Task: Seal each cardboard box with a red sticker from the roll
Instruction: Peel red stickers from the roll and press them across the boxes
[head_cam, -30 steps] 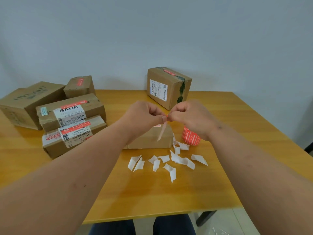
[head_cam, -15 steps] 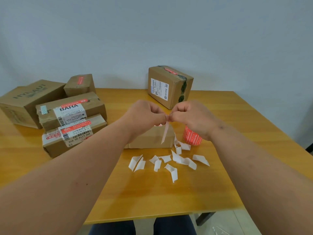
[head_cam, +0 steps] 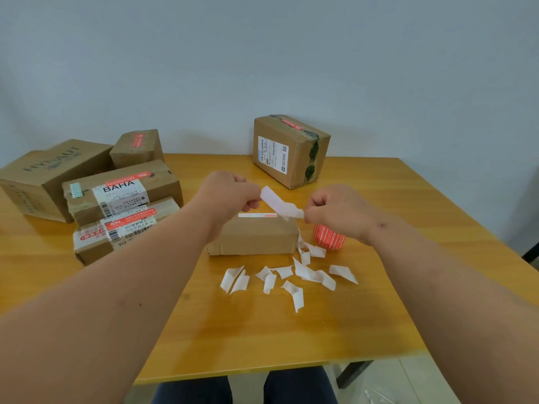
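Hands now pulled apart, left fingers (head_cam: 253,199) and right fingers (head_cam: 309,214) pinching the sticker (head_cam: 280,205) ends, backing peeling, box (head_cam: 253,237) next.

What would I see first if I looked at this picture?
Two hands in the middle, left hand and right hand, pinching a white strip stretched between them above a small cardboard box. In front of the box lie scattered white paper scraps on the yellow table.
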### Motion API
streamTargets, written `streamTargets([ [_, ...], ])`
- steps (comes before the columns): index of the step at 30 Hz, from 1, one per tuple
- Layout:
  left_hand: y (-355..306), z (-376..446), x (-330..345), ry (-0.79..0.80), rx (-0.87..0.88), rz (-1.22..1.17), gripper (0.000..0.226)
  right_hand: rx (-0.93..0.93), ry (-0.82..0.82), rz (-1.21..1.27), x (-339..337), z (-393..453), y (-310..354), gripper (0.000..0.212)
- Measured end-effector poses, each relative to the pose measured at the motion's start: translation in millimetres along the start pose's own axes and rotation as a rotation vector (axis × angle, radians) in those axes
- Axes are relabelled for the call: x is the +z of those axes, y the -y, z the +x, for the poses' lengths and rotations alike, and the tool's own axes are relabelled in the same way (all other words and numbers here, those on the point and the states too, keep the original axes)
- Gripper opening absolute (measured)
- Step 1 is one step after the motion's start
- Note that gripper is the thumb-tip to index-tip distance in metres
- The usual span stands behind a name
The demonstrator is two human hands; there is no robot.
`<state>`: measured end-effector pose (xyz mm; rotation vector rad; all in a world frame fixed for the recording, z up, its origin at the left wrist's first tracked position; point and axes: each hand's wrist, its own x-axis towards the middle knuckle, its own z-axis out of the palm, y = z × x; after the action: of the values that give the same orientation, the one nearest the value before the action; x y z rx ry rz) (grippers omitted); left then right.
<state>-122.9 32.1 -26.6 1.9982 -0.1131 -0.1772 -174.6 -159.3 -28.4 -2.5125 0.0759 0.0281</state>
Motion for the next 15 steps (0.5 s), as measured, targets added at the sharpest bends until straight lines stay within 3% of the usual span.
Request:
streamTargets([
  [3,4,3,-10,-0.098,-0.057,-0.089,0.013,0.079,0.063,-0.261,-1,-3,-10,0.021],
  [8,4,-2,-17,-0.147,-0.049,-0.041,0.013,0.118,0.212,-0.705,3,-11,-2,0.021],
  [12,1,-8,-17,-0.157,-0.003,0.072,0.016,0.087,0.221,-0.765,4,-12,8,0.029],
  [15,-3,-12,-15,-0.148,0.059,0.179,0.018,0.041,0.146,-0.618,7,-8,13,0.019],
])
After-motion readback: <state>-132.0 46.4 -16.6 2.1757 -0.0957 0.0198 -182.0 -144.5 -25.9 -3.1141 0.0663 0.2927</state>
